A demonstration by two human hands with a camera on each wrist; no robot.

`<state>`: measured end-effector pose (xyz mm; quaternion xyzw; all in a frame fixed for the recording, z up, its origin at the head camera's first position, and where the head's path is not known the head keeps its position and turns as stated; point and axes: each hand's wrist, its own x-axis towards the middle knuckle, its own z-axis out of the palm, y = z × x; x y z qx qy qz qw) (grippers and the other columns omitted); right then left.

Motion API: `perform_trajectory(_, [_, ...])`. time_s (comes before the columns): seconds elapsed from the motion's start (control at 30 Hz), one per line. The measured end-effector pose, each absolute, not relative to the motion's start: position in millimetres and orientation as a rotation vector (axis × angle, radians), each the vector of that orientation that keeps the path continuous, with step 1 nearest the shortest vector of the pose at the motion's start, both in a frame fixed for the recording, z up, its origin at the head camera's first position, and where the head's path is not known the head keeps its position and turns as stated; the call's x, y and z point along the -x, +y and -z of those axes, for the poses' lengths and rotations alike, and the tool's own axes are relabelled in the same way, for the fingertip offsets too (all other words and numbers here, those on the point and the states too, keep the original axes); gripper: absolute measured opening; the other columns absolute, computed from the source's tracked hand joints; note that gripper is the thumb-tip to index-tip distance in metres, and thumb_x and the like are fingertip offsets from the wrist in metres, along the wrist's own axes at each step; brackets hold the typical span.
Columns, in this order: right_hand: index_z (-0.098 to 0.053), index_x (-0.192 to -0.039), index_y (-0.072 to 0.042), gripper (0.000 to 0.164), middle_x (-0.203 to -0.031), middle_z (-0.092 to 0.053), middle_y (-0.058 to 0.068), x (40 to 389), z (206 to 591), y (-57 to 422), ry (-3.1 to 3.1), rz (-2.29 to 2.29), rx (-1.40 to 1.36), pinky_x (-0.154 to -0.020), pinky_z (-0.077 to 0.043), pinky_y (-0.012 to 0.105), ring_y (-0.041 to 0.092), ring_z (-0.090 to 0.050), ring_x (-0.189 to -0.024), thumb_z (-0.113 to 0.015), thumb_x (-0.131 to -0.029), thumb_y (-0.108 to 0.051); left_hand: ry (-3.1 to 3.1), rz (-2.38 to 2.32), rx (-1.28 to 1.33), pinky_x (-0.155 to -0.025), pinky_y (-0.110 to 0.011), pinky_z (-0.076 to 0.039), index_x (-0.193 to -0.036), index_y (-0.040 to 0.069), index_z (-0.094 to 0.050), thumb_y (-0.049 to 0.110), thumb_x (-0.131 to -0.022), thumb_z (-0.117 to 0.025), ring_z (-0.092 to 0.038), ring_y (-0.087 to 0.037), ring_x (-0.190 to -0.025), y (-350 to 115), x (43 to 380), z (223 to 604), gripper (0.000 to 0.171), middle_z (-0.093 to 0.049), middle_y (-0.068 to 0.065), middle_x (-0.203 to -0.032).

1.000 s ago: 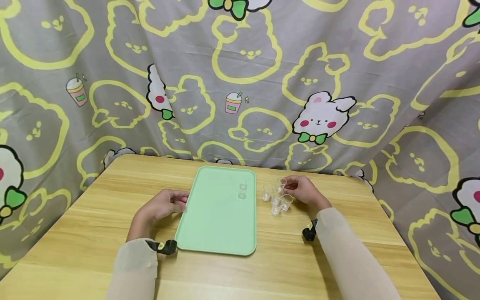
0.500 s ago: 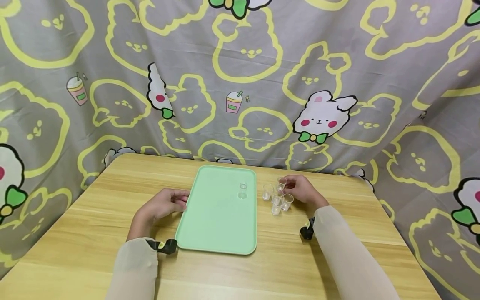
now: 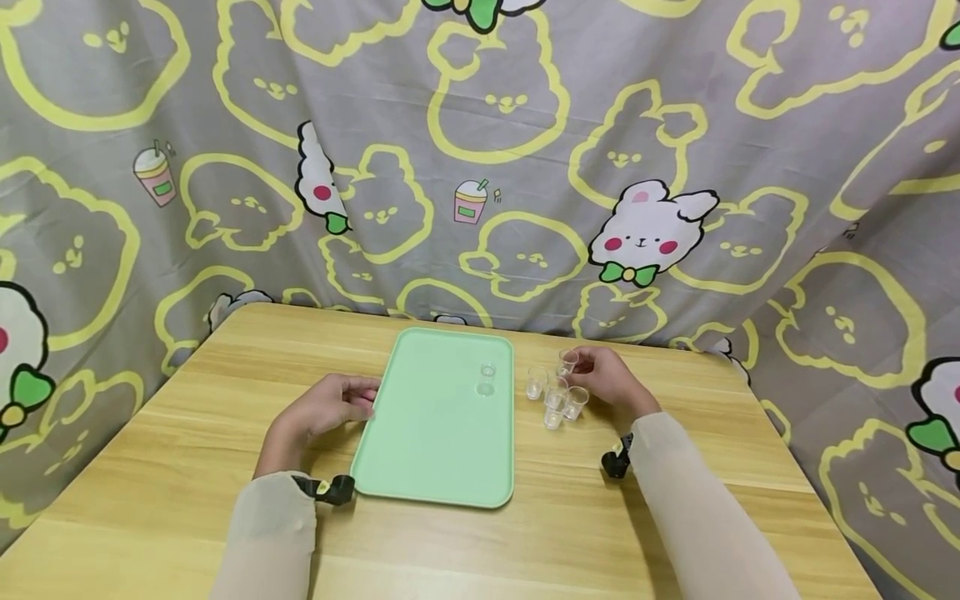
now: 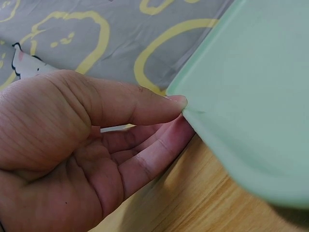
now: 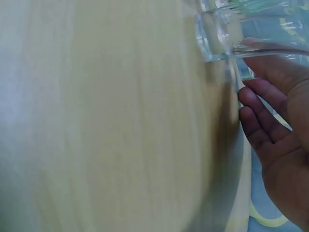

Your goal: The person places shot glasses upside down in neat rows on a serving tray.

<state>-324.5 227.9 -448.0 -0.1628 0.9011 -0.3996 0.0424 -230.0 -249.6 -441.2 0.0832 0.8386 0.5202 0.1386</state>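
Right hand (image 3: 611,379) holds cup (image 3: 566,363) — four cups (image 3: 556,400) crowd close

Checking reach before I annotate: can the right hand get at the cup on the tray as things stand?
Probably not right away: the right hand seems to pinch the back cup, and other cups stand between it and the tray cup. Freed, it could likely pass over them.

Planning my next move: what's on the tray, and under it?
On the tray: one clear cup, toward the far right corner. Underneath, the table is covered, so I can't tell whether anything lies there. The left hand, gripping its edge, is partly hidden.
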Motion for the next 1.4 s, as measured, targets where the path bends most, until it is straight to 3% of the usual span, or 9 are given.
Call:
perform_trajectory(0.3, [-0.067,-0.118,-0.002,0.028,-0.111,-0.07,0.012,323,434,234,2.765,1.197,0.42,-0.092,-0.054,0.042,0.027,-0.066,-0.105,-0.076,-0.094,-0.015,2.437,-1.489,-0.243,-0.082,-0.027,-0.053,-0.143,-0.013,-0.05,-0.005,-0.094,-0.068,-0.059,-0.028,-0.109,-250,230,441,0.053,-0.063,-0.021,-0.123])
perform_trajectory(0.53, [-0.067,-0.12,0.002,0.03,-0.11,-0.071,0.018,324,418,235,2.835,1.188,0.503,-0.09,-0.057,0.043,0.033,-0.069,-0.103,-0.075,-0.094,-0.01,2.444,-1.481,-0.262,-0.083,-0.026,-0.053,-0.142,-0.013,-0.051,-0.004,-0.094,-0.068,-0.06,-0.027,-0.107,-249,231,440,0.052,-0.064,-0.021,-0.122])
perform_trajectory(1.03, [-0.067,-0.123,0.002,0.037,-0.11,-0.071,0.017,319,377,221,2.937,1.116,0.585,-0.088,-0.057,0.046,0.03,-0.068,-0.101,-0.075,-0.095,-0.021,2.426,-1.494,-0.271,-0.084,-0.026,-0.053,-0.142,-0.013,-0.052,-0.004,-0.093,-0.068,-0.06,-0.027,-0.106,-250,230,440,0.052,-0.063,-0.022,-0.123])
perform_trajectory(1.4, [-0.068,-0.128,0.001,0.039,-0.11,-0.072,0.015,314,356,194,2.914,1.194,0.679,-0.084,-0.057,0.042,0.028,-0.068,-0.099,-0.076,-0.094,-0.017,2.421,-1.502,-0.271,-0.083,-0.026,-0.053,-0.141,-0.014,-0.052,-0.005,-0.093,-0.068,-0.06,-0.027,-0.105,-249,231,440,0.052,-0.064,-0.022,-0.122])
